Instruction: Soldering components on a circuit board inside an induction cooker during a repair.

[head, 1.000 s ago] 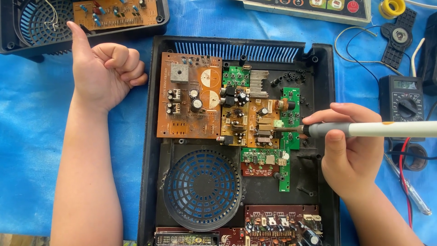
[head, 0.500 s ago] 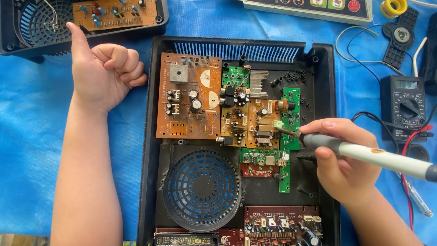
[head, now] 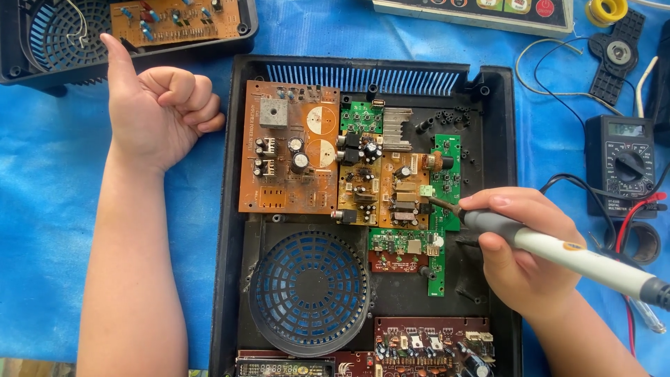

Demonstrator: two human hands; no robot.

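My left hand (head: 159,112) rests on the blue cloth left of an open black case (head: 230,209), fist closed with the thumb pointing up, holding nothing. My right hand (head: 523,258) grips a white and grey soldering iron (head: 558,253). Its tip touches the area where a brown circuit board (head: 401,188) meets a narrow green board (head: 445,174). A larger orange-brown board (head: 286,150) with capacitors lies in the case's upper left. A round blue fan grille (head: 310,290) sits below it.
A black multimeter (head: 624,164) with red and black leads lies at the right. A second black case (head: 42,42) holding a board and grille is top left. A solder spool (head: 606,10), loose wires (head: 551,70) and a panel with buttons (head: 481,8) sit along the top.
My right hand has tilted the soldering iron so its handle points down to the right. The tip has stayed near the green board's edge. My left hand has not moved.
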